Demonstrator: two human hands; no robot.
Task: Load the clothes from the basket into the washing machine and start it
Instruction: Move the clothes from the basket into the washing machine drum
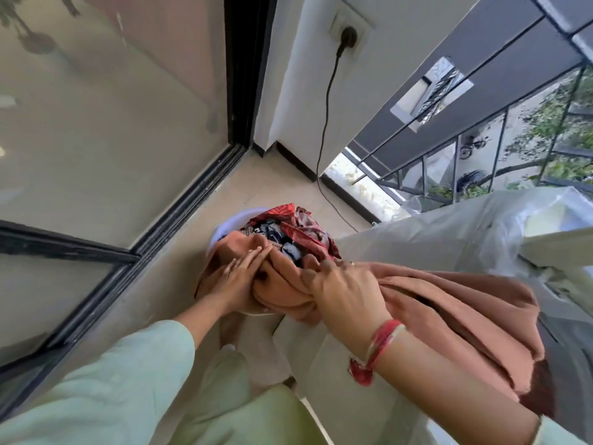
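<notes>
A white basket [231, 222] stands on the floor, heaped with red patterned and dark blue clothes [295, 234]. A long terracotta-brown cloth [449, 303] stretches from the basket to the right, over the top of the washing machine [433, 239], which is wrapped in a clear plastic cover. My right hand [340, 290] grips a bunch of this brown cloth just above the basket. My left hand [239, 277] rests on the same cloth inside the basket, fingers fairly straight over the fabric.
A glass sliding door with a black frame [192, 194] runs along the left. A black power cord [324, 149] hangs from a wall socket [348, 35] down to the floor behind the basket. A balcony railing [481, 146] is at the right.
</notes>
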